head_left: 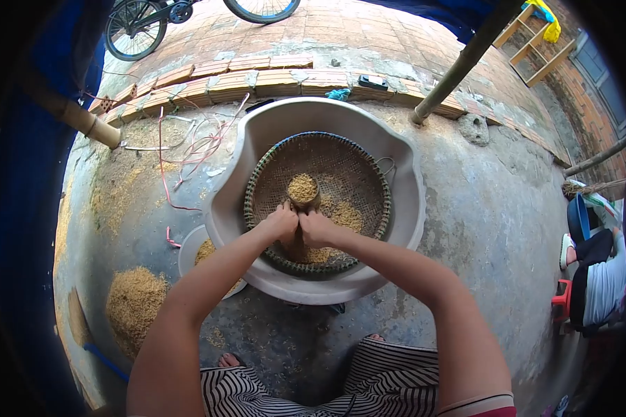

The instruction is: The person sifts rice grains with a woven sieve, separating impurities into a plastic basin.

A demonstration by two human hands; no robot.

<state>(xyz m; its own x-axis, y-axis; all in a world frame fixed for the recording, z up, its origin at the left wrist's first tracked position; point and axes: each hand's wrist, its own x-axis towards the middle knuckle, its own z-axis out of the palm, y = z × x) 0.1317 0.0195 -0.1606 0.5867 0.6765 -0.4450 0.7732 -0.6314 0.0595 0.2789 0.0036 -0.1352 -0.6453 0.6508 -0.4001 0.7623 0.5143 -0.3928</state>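
Golden grain (303,187) in cup (311,204) and woven basket (249,201).

The woven sieve (268,201) lies in the tub (400,240), with loose grain (348,217) and a grain-filled container (304,189) in it. A basin (188,251) lies left of the tub, a grain heap (138,302) nearer on the floor (480,208). Behind run bricks (285,83), then a bicycle (181,12); far right, a stool (562,299).
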